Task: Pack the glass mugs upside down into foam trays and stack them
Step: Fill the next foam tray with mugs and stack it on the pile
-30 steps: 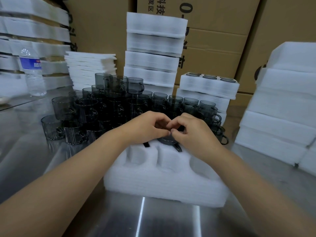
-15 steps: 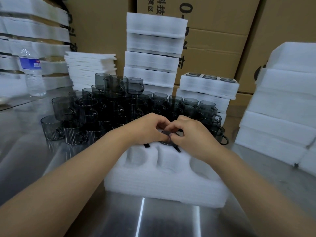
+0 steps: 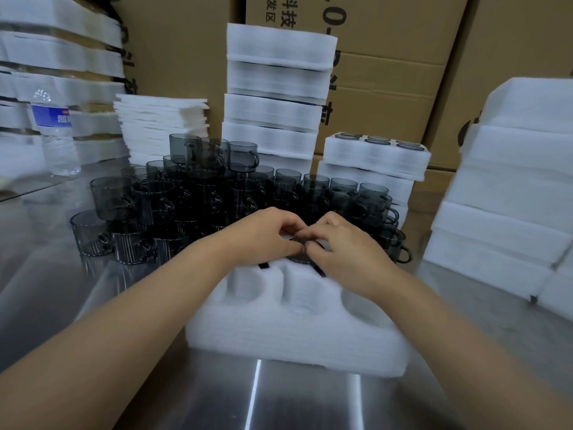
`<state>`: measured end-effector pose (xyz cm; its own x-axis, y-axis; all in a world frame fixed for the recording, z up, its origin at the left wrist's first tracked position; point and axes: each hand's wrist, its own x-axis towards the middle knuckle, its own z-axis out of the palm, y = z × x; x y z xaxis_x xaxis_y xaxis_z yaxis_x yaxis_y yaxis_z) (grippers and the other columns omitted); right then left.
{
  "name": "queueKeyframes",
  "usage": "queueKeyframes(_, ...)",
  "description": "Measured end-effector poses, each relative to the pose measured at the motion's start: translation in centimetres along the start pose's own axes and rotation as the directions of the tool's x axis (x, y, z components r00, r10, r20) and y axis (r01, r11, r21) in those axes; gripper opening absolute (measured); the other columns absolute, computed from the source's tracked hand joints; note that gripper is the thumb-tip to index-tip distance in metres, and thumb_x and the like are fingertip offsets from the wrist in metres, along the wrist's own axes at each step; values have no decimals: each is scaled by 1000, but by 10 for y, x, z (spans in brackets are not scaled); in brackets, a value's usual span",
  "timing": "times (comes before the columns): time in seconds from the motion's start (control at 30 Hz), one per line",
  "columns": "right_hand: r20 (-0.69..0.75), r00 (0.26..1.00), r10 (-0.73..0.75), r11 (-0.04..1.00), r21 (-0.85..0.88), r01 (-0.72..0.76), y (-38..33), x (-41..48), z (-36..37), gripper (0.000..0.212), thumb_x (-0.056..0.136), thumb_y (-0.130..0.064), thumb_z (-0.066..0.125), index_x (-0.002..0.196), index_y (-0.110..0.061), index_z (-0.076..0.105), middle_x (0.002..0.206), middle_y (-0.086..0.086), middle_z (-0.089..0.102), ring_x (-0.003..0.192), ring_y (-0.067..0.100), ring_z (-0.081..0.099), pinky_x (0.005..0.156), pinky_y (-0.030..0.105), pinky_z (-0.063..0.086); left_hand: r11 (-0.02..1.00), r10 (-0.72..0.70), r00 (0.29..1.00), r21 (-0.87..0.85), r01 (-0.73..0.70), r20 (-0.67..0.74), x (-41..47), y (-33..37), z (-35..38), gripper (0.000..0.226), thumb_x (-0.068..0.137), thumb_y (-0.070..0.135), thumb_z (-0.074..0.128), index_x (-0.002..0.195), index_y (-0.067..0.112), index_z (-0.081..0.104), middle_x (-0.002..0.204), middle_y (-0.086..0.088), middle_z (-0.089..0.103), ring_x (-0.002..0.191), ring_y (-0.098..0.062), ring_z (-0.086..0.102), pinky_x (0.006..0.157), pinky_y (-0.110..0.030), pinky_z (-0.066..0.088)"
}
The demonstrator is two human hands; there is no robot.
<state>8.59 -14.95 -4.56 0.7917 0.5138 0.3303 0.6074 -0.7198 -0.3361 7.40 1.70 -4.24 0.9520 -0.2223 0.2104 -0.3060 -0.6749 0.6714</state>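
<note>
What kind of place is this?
Probably a packing station in a warehouse or factory: stacked cardboard cartons behind, piles of foam trays, and dozens of glass mugs on a steel table.

Bare desk [image 3: 46, 290] lies open at 6 and 9 o'clock of the foam tray [image 3: 294, 333], where a hand could be passed. At 12 o'clock the way is blocked by tiered mugs [image 3: 217, 193] just behind the tray. At 3 o'clock a tall foam stack [image 3: 511, 181] is set near, with a strip of desk between. The tray's three front pockets are open from above. The back middle pocket is filled by a mug [image 3: 299, 259], which is pinched by the left hand [image 3: 263, 235] and right hand [image 3: 347, 246].
</note>
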Motion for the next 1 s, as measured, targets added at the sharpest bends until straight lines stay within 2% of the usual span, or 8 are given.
queueKeyframes(0.07, -140, 989, 47, 999, 32, -42, 1, 0, -1, 23, 93, -31, 51, 112, -30, 65, 110, -8, 52, 98, 14, 55, 85, 36, 46, 1000, -7, 1000, -22, 7, -24, 0, -1, 1, 17, 86, 25, 66, 99, 35, 68, 93, 20, 69, 88, 1, 65, 78, -40, 58)
queueKeyframes(0.17, -396, 895, 207, 966, 226, -124, 7, 2, -6, 17, 91, -26, 53, 103, -26, 65, 109, -5, 55, 88, 13, 54, 78, 32, 45, 1000, -16, 999, 22, 17, -46, 0, -3, 1, 16, 87, 29, 65, 93, 43, 67, 91, 23, 68, 87, 9, 62, 82, -29, 57)
queueKeyframes(0.27, -411, 852, 325, 931, 296, -212, 15, 2, -9, 18, 91, -21, 52, 104, -25, 64, 112, -3, 53, 84, 8, 49, 72, 26, 36, 997, 32, 989, 79, -21, -147, -1, -2, 1, 19, 87, 24, 65, 88, 43, 66, 92, 22, 64, 89, 4, 60, 82, -23, 52)
queueKeyframes(0.33, -353, 880, 319, 938, 249, -241, 16, 2, -8, 19, 90, -21, 54, 106, -24, 63, 112, -5, 51, 79, 6, 45, 69, 26, 33, 963, 121, 923, 268, -21, -365, 0, -2, -1, 18, 86, 21, 63, 96, 35, 68, 98, 17, 60, 95, -7, 55, 82, -26, 46)
queueKeyframes(0.43, -321, 904, 282, 951, 218, -219, 14, 1, -5, 18, 90, -23, 54, 107, -25, 63, 109, -7, 49, 71, 4, 47, 64, 27, 35, 899, 113, 750, 388, 202, -652, -1, -7, -11, 33, 84, 21, 62, 116, 27, 63, 118, 7, 55, 108, -15, 49, 77, -27, 38)
queueKeyframes(0.53, -309, 908, 283, 951, 215, -223, 14, 0, -6, 16, 90, -23, 55, 104, -25, 63, 107, -8, 48, 69, 2, 47, 68, 28, 36, 846, -44, 791, 398, 353, -610, -2, -12, -12, 55, 82, 27, 66, 134, 25, 49, 133, 4, 45, 110, -18, 51, 71, -27, 37)
queueKeyframes(0.7, -283, 919, 276, 953, 202, -224, 13, 0, -5, 8, 90, -23, 55, 93, -30, 59, 101, -11, 47, 66, 2, 48, 68, 28, 36, 843, -129, 823, 375, 385, -553, -3, -13, -11, 59, 84, 28, 65, 138, 27, 42, 138, 4, 37, 80, -16, 46, 63, -29, 36)
queueKeyframes(1.0, -271, 926, 263, 956, 201, -212, 14, 1, -4, 8, 89, -23, 56, 89, -31, 59, 98, -12, 48, 67, 3, 47, 66, 27, 35, 910, -130, 863, 287, 300, -489, -1, -11, -10, 62, 87, 12, 60, 142, 18, 31, 135, -8, 34, 100, -23, 50, 76, -27, 38)
